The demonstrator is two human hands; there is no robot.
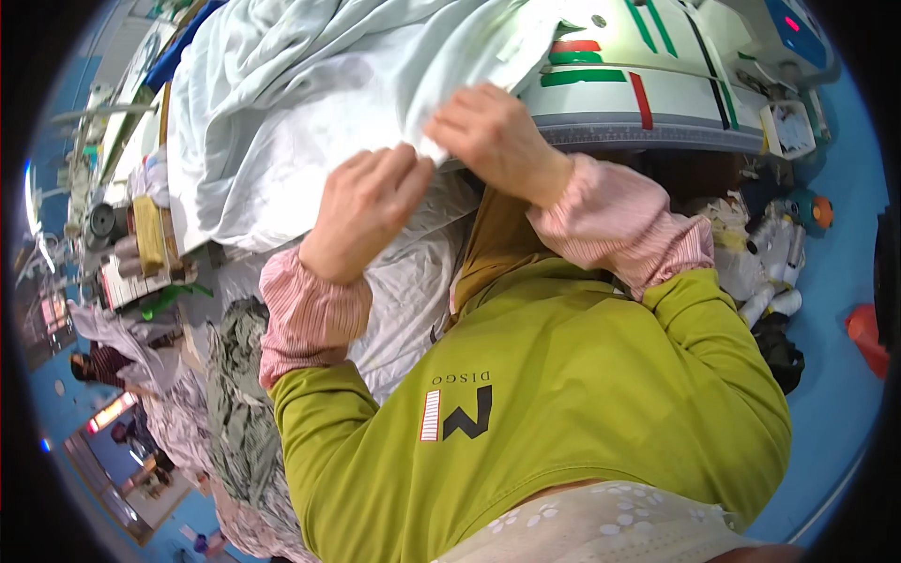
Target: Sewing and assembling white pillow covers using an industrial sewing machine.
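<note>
We pinch the pale white cotton fabric's (pixel 282 103) edge between left hand (pixel 361 211) and right hand (pixel 493 136), fingers closed together, apparently to align it.

bright even light, glare top centre, fisheye edges dark, bent.

White fabric (pixel 282 113) is heaping over the table's left and middle, blocking passage there. Sewing machine (pixel 657 84) is walling the far right edge. Grey-green cloth pile (pixel 239 394) is crowding the near left. Blue floor (pixel 835 394) is lying open rightward, past bottles (pixel 774 272).
</note>
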